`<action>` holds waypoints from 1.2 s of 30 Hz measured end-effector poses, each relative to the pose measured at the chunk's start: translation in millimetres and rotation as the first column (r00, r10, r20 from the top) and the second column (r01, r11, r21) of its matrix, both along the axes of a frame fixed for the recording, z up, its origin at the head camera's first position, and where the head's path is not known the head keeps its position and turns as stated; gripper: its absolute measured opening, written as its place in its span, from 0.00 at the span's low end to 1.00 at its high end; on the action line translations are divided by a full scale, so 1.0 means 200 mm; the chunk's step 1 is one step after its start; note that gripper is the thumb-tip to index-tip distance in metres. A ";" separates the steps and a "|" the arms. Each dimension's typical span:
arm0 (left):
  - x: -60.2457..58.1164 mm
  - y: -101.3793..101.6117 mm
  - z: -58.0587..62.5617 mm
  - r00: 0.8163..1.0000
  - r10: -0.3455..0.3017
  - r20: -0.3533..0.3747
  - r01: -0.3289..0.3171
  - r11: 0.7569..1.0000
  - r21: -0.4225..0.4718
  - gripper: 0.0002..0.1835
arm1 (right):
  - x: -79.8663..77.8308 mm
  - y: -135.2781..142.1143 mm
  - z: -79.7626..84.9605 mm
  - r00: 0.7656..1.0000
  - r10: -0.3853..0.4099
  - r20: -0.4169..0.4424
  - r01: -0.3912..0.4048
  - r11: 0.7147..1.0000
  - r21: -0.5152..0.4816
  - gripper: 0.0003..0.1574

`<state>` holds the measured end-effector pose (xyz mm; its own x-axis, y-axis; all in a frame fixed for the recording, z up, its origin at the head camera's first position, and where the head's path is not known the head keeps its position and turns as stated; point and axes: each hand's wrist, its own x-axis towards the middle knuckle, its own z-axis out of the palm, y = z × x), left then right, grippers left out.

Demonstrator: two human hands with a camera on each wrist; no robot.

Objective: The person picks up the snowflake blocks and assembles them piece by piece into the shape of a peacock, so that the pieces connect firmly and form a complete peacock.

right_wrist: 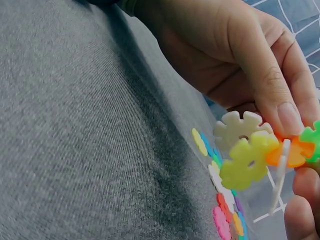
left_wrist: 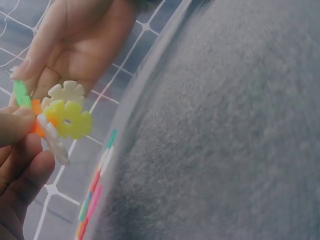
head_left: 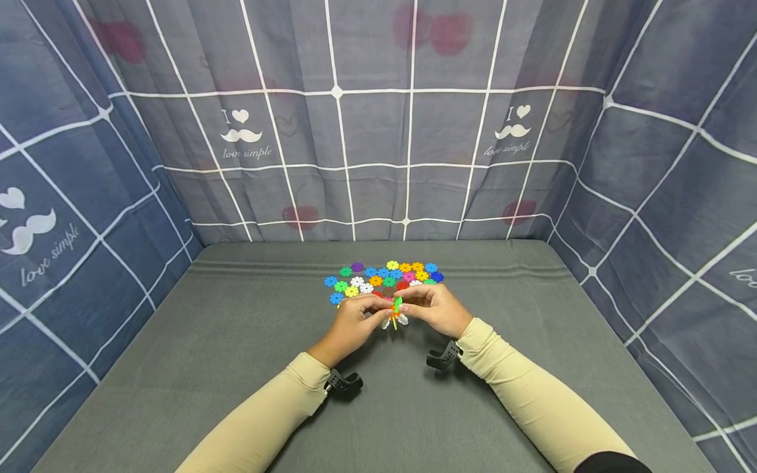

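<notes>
Both hands meet over the table in the head view, around a small cluster of flower-shaped plastic discs. My left hand [head_left: 350, 323] pinches the orange disc [right_wrist: 292, 152] between thumb and fingers. From the other side, my right hand [head_left: 439, 307] pinches the green disc [left_wrist: 21, 93], which sits against the orange one. A yellow disc [right_wrist: 245, 164] and two white discs, one of them the white disc [left_wrist: 56, 142] seen nearly edge-on, are slotted around the orange disc. Fingers hide part of the cluster in each view.
Many loose flower discs [head_left: 376, 280] in mixed colours lie flat just beyond the hands on the grey table [head_left: 236, 341]. A patterned curtain [head_left: 378, 131] encloses the back and both sides. Each wrist carries a black strap mount [head_left: 345, 382].
</notes>
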<state>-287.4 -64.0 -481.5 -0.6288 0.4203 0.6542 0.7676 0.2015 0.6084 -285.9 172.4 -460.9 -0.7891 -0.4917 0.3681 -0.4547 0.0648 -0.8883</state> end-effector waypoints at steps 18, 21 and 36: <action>-0.03 -0.04 -0.01 0.929 -0.032 0.369 -0.053 0.974 0.218 0.09 | -0.08 0.05 -0.06 0.956 -0.240 -0.171 0.272 0.943 0.193 0.18; -0.05 -0.04 -0.01 0.909 -0.030 0.415 -0.092 0.958 0.272 0.10 | -0.09 0.07 -0.09 0.936 -0.215 -0.277 0.304 0.893 0.333 0.18; -0.07 -0.05 -0.01 0.875 -0.050 0.482 -0.125 0.937 0.325 0.11 | -0.11 0.10 -0.16 0.902 -0.071 -0.426 0.279 0.849 0.448 0.10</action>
